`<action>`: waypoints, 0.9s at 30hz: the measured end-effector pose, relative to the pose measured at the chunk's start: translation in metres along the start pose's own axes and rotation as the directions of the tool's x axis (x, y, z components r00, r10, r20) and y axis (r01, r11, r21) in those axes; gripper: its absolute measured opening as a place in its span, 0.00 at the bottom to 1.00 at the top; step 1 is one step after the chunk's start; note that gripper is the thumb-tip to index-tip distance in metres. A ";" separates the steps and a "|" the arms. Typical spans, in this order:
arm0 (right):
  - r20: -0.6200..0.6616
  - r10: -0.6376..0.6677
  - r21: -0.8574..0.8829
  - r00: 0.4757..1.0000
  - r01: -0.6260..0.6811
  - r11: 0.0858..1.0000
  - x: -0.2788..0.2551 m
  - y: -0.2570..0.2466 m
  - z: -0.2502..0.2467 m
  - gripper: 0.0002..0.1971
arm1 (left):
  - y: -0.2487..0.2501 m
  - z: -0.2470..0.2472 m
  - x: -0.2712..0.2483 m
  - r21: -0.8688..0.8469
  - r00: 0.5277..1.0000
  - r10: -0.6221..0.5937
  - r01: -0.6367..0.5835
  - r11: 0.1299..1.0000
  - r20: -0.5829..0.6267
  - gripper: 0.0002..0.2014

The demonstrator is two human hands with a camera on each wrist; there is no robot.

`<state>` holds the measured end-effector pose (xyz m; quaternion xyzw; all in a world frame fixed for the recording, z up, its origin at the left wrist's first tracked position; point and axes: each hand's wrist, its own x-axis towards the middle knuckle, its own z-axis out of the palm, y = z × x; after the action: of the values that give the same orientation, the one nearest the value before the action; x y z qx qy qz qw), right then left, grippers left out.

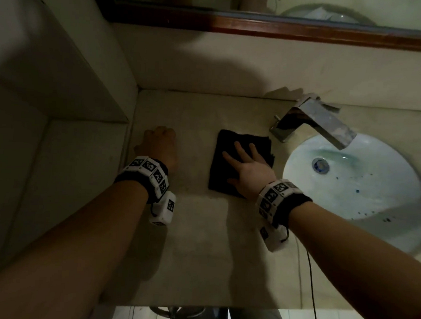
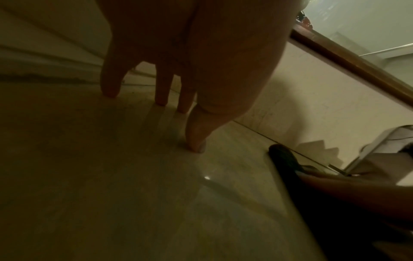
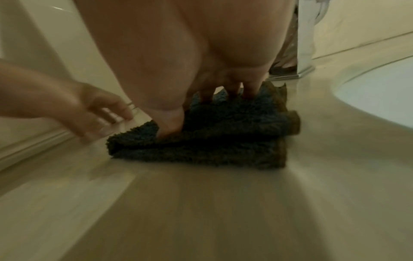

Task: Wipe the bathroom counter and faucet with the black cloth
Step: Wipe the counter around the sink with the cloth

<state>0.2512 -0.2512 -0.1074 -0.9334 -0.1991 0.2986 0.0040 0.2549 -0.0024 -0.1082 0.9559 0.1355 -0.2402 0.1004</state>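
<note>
A folded black cloth (image 1: 230,141) lies on the beige counter (image 1: 200,232), just left of the chrome faucet (image 1: 316,121). My right hand (image 1: 236,163) lies flat on the cloth with spread, straight fingers pressing it down. In the right wrist view the fingertips and thumb of the right hand (image 3: 208,113) sink into the fluffy cloth (image 3: 212,146). My left hand (image 1: 159,139) holds nothing and rests on the counter near the left wall. In the left wrist view the fingertips of the left hand (image 2: 156,121) touch the bare counter, and the cloth (image 2: 283,159) lies to their right.
A white round sink (image 1: 361,186) sits right of the cloth, under the faucet spout. A wood-framed mirror (image 1: 284,29) hangs above the backsplash. A tiled side wall (image 1: 62,78) bounds the counter on the left. Bare counter lies between my arms toward the front edge.
</note>
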 end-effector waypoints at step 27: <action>0.043 -0.366 -0.174 0.930 0.368 0.914 -0.004 -0.036 0.012 0.38 | 0.004 -0.002 -0.003 -0.026 1.000 -0.010 0.010 1.000 -0.019 0.33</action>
<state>0.2285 -0.2206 -0.1105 -0.8746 -0.3965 0.2779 -0.0248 0.2538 -0.0064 -0.1046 0.9561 0.1444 -0.2299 0.1103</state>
